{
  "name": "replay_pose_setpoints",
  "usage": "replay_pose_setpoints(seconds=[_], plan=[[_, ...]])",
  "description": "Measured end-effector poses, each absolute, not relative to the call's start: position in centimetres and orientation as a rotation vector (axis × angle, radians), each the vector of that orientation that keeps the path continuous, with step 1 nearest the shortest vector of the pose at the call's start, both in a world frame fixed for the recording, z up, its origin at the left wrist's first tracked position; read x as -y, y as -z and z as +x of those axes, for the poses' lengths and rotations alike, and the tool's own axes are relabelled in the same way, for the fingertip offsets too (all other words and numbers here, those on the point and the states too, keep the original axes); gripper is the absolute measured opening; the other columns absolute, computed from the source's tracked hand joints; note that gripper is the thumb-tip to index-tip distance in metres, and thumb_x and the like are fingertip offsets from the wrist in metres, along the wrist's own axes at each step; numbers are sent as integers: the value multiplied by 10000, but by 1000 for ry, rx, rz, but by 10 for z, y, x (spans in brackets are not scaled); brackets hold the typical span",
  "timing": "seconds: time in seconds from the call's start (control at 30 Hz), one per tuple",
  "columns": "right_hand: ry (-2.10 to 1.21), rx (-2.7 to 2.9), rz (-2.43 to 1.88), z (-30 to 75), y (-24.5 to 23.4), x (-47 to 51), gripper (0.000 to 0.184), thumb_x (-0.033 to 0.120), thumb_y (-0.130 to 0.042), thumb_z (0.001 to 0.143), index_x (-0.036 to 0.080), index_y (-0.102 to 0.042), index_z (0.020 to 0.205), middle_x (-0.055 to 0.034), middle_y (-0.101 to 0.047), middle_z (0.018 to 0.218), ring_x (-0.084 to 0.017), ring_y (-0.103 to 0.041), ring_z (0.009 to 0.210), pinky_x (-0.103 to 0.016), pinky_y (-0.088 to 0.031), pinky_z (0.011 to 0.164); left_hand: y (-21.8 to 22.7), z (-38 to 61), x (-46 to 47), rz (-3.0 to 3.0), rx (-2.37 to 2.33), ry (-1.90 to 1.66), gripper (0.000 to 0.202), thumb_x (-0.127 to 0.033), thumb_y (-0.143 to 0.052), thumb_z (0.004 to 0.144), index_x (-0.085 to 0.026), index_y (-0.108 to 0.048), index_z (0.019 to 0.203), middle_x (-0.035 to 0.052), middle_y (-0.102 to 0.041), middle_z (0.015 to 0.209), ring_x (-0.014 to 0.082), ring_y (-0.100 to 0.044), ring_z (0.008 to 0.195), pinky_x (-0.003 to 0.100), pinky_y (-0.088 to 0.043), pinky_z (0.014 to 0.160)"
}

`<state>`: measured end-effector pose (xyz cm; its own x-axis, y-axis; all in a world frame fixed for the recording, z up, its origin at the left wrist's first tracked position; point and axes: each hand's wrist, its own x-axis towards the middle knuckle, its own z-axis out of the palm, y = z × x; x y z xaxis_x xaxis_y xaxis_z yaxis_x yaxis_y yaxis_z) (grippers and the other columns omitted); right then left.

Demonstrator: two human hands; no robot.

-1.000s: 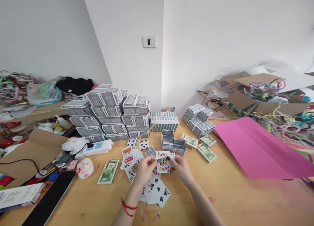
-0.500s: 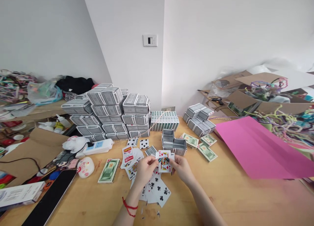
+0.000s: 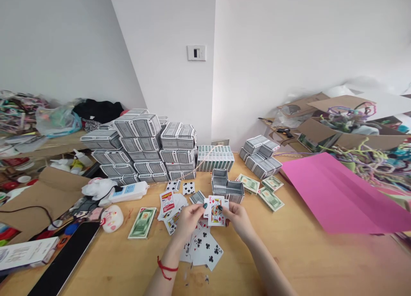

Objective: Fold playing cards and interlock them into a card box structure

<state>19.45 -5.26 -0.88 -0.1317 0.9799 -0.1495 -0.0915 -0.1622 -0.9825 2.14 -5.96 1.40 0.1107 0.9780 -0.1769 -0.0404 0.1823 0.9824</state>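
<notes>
Between both hands are playing cards (image 3: 217,217), a king of diamonds in front and an ace laid crosswise behind it. My left hand (image 3: 192,217) pinches the ace's left end, thumb on top. My right hand (image 3: 236,219) grips the cards from the right, its thumb on the king's face. Below the hands lie loose cards (image 3: 207,250), a five of clubs uppermost. A looser pile (image 3: 173,208) with a red poker card spreads to the left. Just behind the held cards stands a small open form folded from cards (image 3: 224,187).
Stacked folded-card blocks (image 3: 141,146) stand at the back left, a smaller stack (image 3: 260,155) at the back right. Green card packs (image 3: 271,199) lie right, another pack (image 3: 142,223) left. A power strip (image 3: 128,192) and pink sheet (image 3: 340,197) flank the table.
My left thumb has slid left off the king, so more of its face and the ace's left end show. My left wrist has shifted slightly left.
</notes>
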Motion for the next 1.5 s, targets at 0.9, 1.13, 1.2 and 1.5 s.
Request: replay_pose_setpoints(seconds=[0.9, 1.13, 1.2, 1.5], plan=[[-1578, 1109, -1108, 187, 7, 59, 416, 546, -664, 586, 138, -592, 631, -3, -583, 537, -104, -455, 448, -220, -318, 444, -6, 26, 61, 748, -979, -935, 293, -314, -746, 584, -106, -711, 787, 82, -690, 682, 165, -614, 633, 289, -470, 675], [-1590, 1101, -1111, 184, 11, 59, 442, 568, -668, 562, 143, -551, 581, 16, -536, 489, -86, -411, 417, -215, -316, 427, -2, 29, 60, 890, -1185, -1004, 246, -348, -691, 595, -106, -677, 639, 32, -625, 568, 143, -557, 549, 240, -423, 538], [-1589, 1082, -1110, 183, 13, 58, 431, 556, -675, 563, 139, -571, 607, 15, -544, 493, -90, -424, 421, -216, -323, 429, 0, 32, 60, 975, -1253, -1037, 252, -364, -651, 624, -114, -639, 595, 1, -565, 513, 123, -509, 508, 223, -384, 498], [-1552, 981, -1133, 175, 7, 62, 355, 474, -726, 542, 138, -644, 621, -2, -604, 497, -109, -476, 430, -221, -349, 432, 0, 48, 73, 1584, -1692, -1191, 217, -303, -415, 803, -201, -458, 616, -25, -457, 530, 129, -410, 508, 223, -247, 504]])
